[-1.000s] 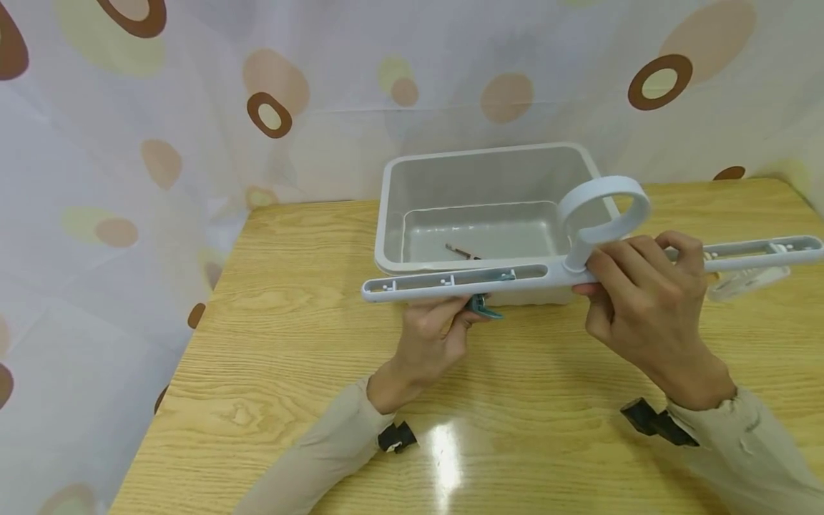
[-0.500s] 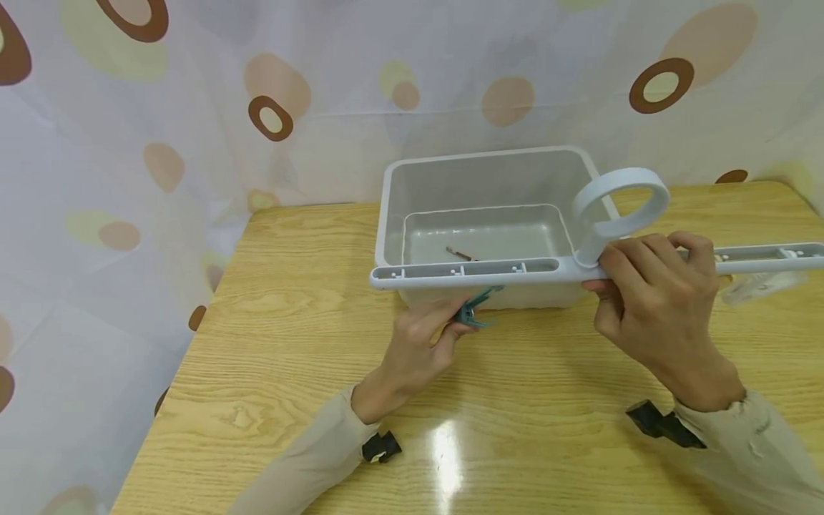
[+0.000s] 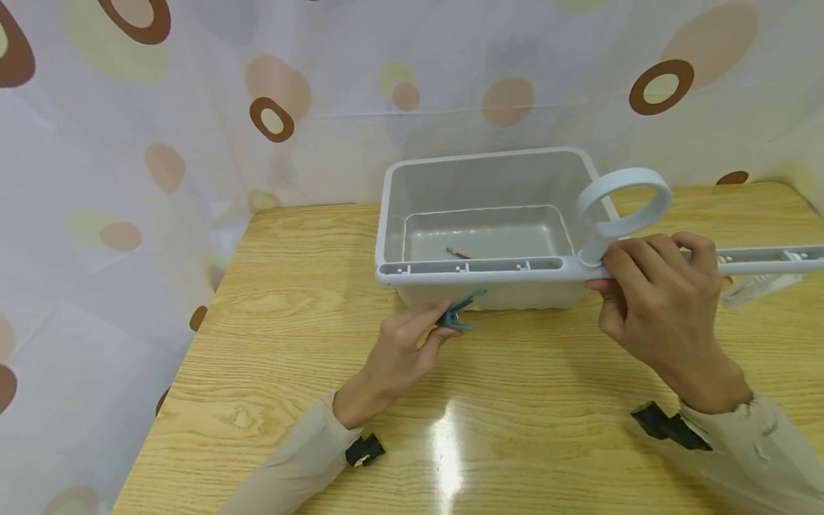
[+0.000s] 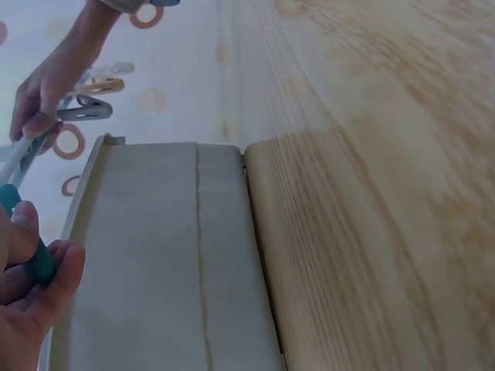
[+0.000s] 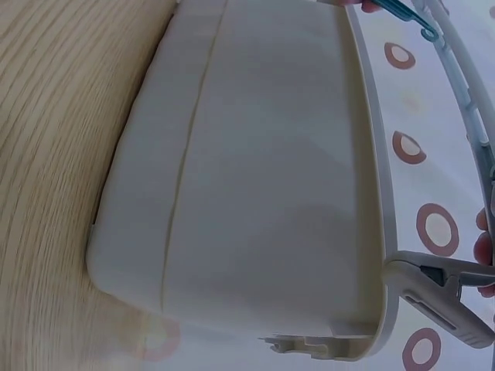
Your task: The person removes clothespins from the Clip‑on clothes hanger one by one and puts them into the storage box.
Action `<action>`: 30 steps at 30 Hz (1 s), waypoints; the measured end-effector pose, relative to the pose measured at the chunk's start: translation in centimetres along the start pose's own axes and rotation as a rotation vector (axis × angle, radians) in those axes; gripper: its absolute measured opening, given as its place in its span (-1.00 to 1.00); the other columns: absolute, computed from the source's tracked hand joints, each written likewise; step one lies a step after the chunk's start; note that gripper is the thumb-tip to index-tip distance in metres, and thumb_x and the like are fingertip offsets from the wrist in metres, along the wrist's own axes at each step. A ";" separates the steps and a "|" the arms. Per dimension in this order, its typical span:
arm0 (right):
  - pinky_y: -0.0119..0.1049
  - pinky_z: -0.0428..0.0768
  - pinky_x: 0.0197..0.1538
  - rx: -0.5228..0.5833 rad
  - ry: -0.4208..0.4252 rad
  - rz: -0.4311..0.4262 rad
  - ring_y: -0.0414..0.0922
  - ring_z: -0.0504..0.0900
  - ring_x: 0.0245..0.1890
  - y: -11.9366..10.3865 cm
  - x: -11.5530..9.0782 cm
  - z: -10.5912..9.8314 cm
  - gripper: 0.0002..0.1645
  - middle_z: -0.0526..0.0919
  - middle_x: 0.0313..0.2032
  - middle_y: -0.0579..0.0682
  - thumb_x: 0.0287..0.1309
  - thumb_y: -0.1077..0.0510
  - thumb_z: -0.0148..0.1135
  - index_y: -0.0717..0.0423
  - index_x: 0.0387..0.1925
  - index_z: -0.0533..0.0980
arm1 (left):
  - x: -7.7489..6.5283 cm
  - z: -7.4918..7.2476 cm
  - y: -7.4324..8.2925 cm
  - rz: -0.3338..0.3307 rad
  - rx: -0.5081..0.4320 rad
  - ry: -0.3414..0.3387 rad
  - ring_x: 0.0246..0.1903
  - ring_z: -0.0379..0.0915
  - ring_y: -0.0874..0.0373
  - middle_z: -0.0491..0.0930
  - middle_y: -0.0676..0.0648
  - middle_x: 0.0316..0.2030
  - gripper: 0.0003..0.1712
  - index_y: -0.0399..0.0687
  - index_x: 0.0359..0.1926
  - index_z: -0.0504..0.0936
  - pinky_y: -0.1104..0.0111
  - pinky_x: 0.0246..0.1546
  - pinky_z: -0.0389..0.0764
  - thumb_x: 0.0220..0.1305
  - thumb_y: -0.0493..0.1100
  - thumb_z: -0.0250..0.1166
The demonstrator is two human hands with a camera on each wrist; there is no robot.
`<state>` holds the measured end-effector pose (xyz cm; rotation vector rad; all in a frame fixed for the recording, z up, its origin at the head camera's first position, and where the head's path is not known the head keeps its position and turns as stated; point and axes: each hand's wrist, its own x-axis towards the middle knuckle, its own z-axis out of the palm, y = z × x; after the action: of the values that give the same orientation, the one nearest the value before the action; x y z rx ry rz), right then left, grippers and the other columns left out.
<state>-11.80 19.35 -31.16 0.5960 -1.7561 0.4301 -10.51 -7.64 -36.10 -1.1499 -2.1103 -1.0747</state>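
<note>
My left hand (image 3: pixel 399 347) pinches a teal clothes peg (image 3: pixel 455 316) between thumb and fingers, just below and in front of a white hanger bar (image 3: pixel 476 273). My right hand (image 3: pixel 666 307) grips that bar near its middle, beside the round hook (image 3: pixel 627 202) that stands up from it. The bar's left half has small posts in its slots and no pegs on it. On the other half, in the left wrist view, hang a grey peg (image 4: pixel 87 109) and an orange peg (image 4: pixel 104 86). The right wrist view shows a grey peg (image 5: pixel 445 297) close by the bin's rim.
A light grey bin (image 3: pixel 489 179) stands at the back of the wooden table (image 3: pixel 290 307), behind and below the bar. Inside it lies a thin brownish stick-like thing (image 3: pixel 458 252). A patterned curtain (image 3: pixel 418 64) hangs right behind the table.
My left hand has drawn the teal peg down and to the left, away from the bar's underside. The bar and my right hand have shifted slightly to the right.
</note>
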 end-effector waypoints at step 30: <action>0.19 0.26 -0.22 -0.011 -0.064 -0.004 0.25 0.41 -0.56 -0.1 0.1 -1.0 -0.47 0.51 -0.59 0.24 0.37 -0.03 -0.03 0.30 -0.59 0.39 | 1.4 -2.8 2.6 0.229 0.216 -0.063 -0.26 0.61 0.13 0.65 -0.09 -0.30 -0.59 -0.39 -0.05 0.56 0.51 -0.12 0.55 0.07 -0.33 0.44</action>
<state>-11.00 19.85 -30.84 0.6110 -1.8168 0.4021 -8.81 -8.50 -32.49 -1.2940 -2.0241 -0.6979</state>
